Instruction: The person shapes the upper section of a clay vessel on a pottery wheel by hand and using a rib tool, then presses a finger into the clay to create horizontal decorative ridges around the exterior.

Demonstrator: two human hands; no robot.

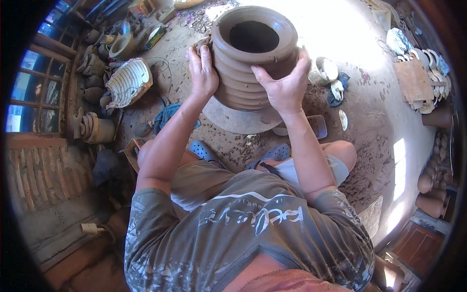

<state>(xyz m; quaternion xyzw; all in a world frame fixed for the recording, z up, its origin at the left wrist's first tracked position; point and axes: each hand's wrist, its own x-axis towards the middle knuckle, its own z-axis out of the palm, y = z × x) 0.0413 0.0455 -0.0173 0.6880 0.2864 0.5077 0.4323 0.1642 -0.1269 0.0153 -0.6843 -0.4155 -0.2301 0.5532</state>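
A large wet clay pot [243, 73] with a wide rim and ridged walls stands upright on a round wheel head [238, 119]. The opening at its top looks dark inside. Against the pot's left wall, below the rim, lies my left hand [203, 73], its fingers pointing up; a small dark clay lump [202, 43] shows at the fingertips. My right hand [288, 87] grips the pot's right side just under the rim. Its thumb presses on the front, and its other fingers are partly hidden round the far side.
Right of the pot are a pale bucket [318, 73], a dark cloth [339, 90] and a clear plastic tub [317, 125]. At left lie a ribbed white mould [130, 82], a blue-green cloth [168, 117] and several pots by the window. Clay scraps litter the floor [374, 151].
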